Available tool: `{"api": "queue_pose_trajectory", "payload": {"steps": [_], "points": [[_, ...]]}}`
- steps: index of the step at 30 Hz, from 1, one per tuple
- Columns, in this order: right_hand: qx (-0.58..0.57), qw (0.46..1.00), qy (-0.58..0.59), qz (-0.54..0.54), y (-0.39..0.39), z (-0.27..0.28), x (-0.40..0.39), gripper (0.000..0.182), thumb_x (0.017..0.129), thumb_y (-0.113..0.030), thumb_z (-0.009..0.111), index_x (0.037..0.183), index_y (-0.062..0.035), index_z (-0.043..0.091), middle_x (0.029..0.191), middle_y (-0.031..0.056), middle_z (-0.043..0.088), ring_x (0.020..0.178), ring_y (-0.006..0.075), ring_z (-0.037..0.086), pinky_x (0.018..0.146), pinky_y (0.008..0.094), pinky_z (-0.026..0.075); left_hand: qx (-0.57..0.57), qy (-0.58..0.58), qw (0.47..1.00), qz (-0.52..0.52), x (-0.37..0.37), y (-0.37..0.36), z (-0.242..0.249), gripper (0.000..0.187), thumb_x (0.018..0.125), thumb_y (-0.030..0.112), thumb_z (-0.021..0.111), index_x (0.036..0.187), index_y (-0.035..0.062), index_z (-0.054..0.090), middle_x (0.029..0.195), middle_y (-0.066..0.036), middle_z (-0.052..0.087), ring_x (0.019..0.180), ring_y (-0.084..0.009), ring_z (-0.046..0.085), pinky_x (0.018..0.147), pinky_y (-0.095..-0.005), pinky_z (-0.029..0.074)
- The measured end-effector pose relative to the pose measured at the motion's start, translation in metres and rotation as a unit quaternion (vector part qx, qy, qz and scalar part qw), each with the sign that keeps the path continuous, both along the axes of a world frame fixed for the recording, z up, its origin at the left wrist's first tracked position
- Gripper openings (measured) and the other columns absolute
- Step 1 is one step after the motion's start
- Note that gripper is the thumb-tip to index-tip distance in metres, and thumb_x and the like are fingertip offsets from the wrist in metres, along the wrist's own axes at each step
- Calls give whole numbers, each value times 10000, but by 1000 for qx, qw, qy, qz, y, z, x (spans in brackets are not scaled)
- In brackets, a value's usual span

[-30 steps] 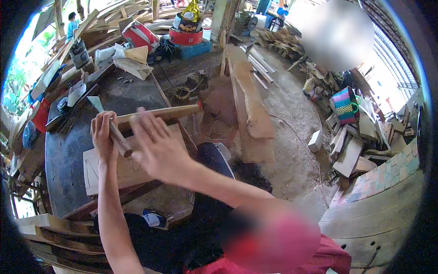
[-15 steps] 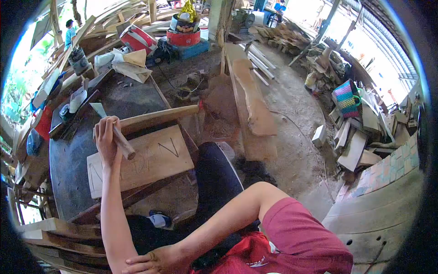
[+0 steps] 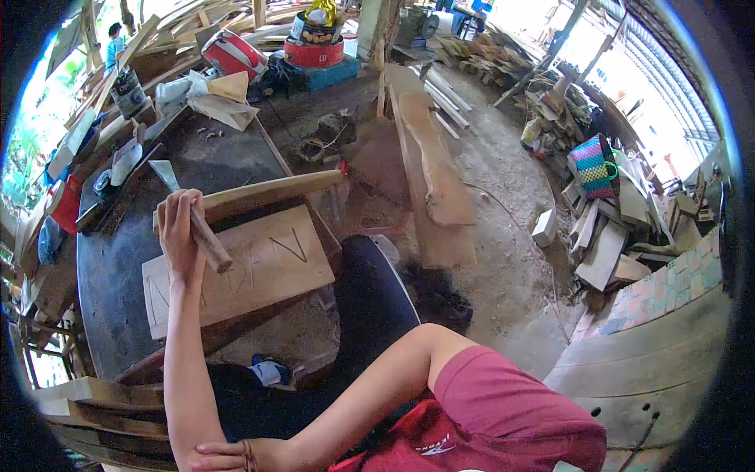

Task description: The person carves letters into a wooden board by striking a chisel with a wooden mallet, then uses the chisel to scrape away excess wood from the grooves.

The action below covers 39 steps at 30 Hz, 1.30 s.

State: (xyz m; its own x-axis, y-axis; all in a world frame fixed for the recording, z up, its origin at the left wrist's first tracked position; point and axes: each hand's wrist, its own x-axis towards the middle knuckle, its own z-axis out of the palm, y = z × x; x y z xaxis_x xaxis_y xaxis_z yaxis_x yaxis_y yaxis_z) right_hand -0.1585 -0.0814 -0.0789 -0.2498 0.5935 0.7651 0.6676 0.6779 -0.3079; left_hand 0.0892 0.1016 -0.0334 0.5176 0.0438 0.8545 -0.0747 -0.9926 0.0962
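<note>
My left hand (image 3: 180,228) is wrapped round a chisel (image 3: 208,240), its flared metal blade pointing up and left and its wooden handle toward the board. Below and right of this hand is a flat wooden board (image 3: 271,271) with large letters drawn on it, partly hidden by my left hand and forearm. A long wooden bar (image 3: 267,193) lies along the board's far edge, its left end beside my left hand. My right hand (image 3: 228,456) rests across my left arm near the elbow, fingers stretched out, with no tool visible in it.
The board lies over a dark table (image 3: 114,295). Scraps and a red-and-white container (image 3: 236,59) are beyond it. A long plank (image 3: 444,185) stands at centre, wood offcuts (image 3: 602,256) and a woven basket (image 3: 595,167) at right. A person (image 3: 115,49) is at the far left.
The view has shifted slightly. My right hand has slid a little left and down along my left arm. My left hand still holds the chisel in nearly the same pose.
</note>
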Motion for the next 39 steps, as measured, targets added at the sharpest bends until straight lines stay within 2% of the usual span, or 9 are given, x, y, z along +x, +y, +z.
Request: {"api": "queue_pose_trajectory", "payload": {"steps": [3,6,7,10,14,20,22,28,39], "points": [[49,983,-58,-169,1,-3,-11,1050,891,-687,591,1652,-236,25,1691,252,10,1566,435,33,1242,631,21,-7,0,1000,-2,0,2,-1,110,932,117,678,1033,90,647,1041,-96,659,1009,-308,623,901,-410,492],[68,995,52,-46,11,-4,-1,677,919,-338,482,1552,-183,301,1631,296,235,1530,480,197,1249,622,135,-38,-3,999,-22,3,3,-5,119,937,129,674,1047,88,655,1059,-98,656,1052,-318,604,924,-425,468],[63,983,-83,-150,-1,1,3,645,926,-294,419,1547,-230,256,1638,322,180,1516,534,176,1228,659,151,-41,-6,999,-22,3,3,-5,123,934,133,668,1050,91,656,1064,-99,658,1057,-324,604,924,-429,470],[-57,996,-36,52,-33,40,55,692,924,-251,465,1580,-234,245,1603,299,265,1515,508,217,1225,650,184,-38,-27,999,-3,0,10,-7,136,922,143,635,1050,104,658,1081,-103,663,1064,-350,600,934,-433,464],[-48,997,-62,-19,-62,69,114,564,911,-198,536,1473,-160,497,1452,186,509,1287,305,557,1090,507,431,-66,-48,997,-13,-4,12,0,138,927,174,679,1048,108,664,1017,-92,673,994,-312,612,879,-386,464],[-256,861,-44,-438,-62,109,251,331,862,-201,659,1181,-116,683,1115,106,687,978,331,661,874,433,522,-109,-66,992,-21,3,11,-4,131,914,156,677,1035,112,656,1022,-85,666,976,-349,600,870,-421,469],[-71,851,3,-521,-53,85,303,384,920,-320,694,1228,-92,669,1096,94,688,995,315,658,914,426,511,-84,-89,992,-10,5,11,-4,147,887,128,731,1018,118,665,995,-65,678,941,-312,618,843,-396,487],[-219,824,-164,-496,-18,62,365,640,870,-497,740,1332,-68,630,1340,147,577,1301,312,509,1126,427,350,-69,-107,992,9,8,12,-7,263,799,65,820,1008,145,683,968,-27,693,906,-248,642,820,-345,508],[-168,845,-165,-480,-20,69,388,350,872,-378,755,1054,-93,665,1059,120,697,1024,323,682,867,453,530,-69,-89,994,-6,6,10,-4,156,890,141,755,1023,126,675,987,-65,676,928,-310,619,833,-395,495]]}}
